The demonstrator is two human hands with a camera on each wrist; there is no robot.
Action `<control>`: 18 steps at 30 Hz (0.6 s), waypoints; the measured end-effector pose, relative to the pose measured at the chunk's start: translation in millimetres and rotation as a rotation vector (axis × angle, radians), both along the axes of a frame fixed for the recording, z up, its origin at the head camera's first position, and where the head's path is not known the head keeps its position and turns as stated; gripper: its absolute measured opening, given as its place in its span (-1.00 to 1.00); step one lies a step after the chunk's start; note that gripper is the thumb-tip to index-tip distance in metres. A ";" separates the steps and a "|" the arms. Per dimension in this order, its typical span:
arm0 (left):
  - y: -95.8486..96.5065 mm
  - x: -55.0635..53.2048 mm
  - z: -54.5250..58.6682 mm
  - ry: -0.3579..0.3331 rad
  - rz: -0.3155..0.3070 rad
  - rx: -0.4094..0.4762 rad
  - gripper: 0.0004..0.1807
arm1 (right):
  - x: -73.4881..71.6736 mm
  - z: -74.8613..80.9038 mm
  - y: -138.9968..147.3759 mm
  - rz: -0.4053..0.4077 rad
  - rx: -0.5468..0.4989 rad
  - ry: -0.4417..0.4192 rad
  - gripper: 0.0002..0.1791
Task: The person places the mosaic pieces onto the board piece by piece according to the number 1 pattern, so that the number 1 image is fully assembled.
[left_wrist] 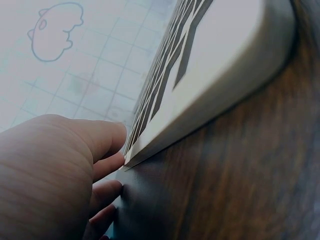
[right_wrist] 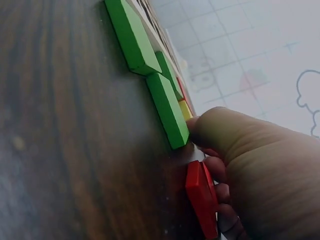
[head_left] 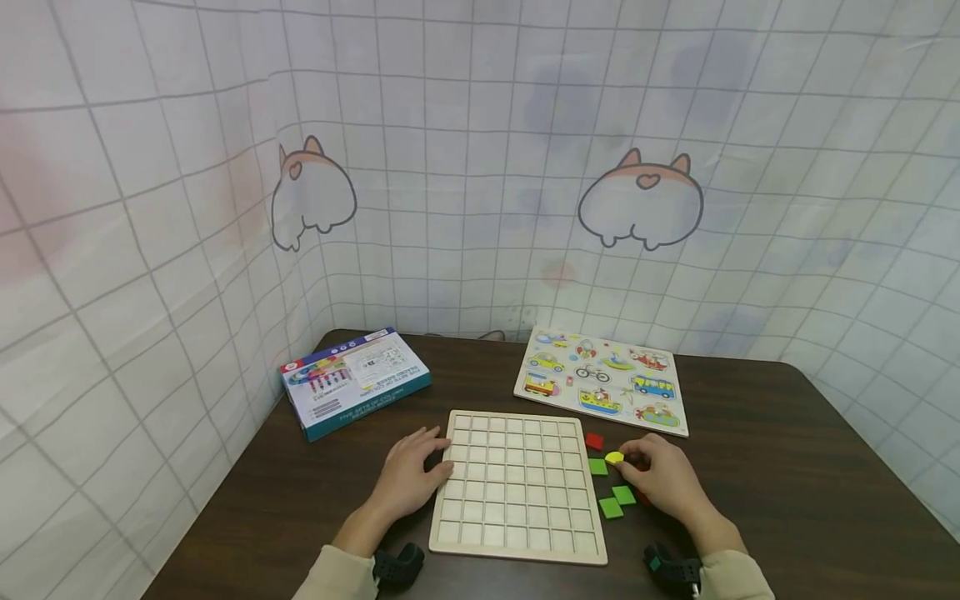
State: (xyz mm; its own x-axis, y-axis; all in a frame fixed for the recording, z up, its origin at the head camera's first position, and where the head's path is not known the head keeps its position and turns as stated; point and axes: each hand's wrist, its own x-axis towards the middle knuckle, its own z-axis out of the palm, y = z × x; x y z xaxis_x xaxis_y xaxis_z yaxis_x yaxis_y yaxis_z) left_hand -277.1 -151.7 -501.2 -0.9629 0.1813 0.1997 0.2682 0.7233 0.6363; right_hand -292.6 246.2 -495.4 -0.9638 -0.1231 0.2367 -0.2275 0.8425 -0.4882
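A light wooden grid board lies in the middle of the dark table. At its left edge rests my left hand, fingertips and thumb right at the rim, the fingers loosely bent. To the right of the board, my right hand pinches a yellow round piece between thumb and index finger. Around it lie a red square and several green squares. Another red piece sits under the right hand's curled fingers, mostly hidden in the head view.
A boxed set with a teal side stands at the back left. At the back right lies a vehicle picture board. White grid-patterned cloth hangs behind the table and along its sides. Black camera bands circle both wrists.
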 end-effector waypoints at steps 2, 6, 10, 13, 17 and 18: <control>0.2 0.2 0.3 0.003 -0.002 0.004 -0.58 | -0.1 -0.3 0.7 -0.010 0.008 0.011 -0.83; 0.5 -0.1 1.1 0.008 -0.007 0.008 -0.58 | 0.0 1.0 0.7 -0.027 0.012 0.037 -0.83; -0.1 -0.7 0.9 0.013 -0.004 0.006 -0.59 | 0.0 3.4 -1.5 -0.017 -0.027 0.059 -0.84; -0.7 -0.5 0.5 0.015 -0.002 0.005 -0.59 | -0.6 4.7 -4.1 -0.005 -0.064 0.066 -0.84; -0.7 0.3 0.5 0.013 -0.001 0.007 -0.59 | -1.0 6.1 -8.0 0.011 -0.081 0.070 -0.85; -0.6 0.4 0.5 0.010 0.000 0.007 -0.59 | -1.1 6.4 -9.0 0.016 -0.081 0.071 -0.85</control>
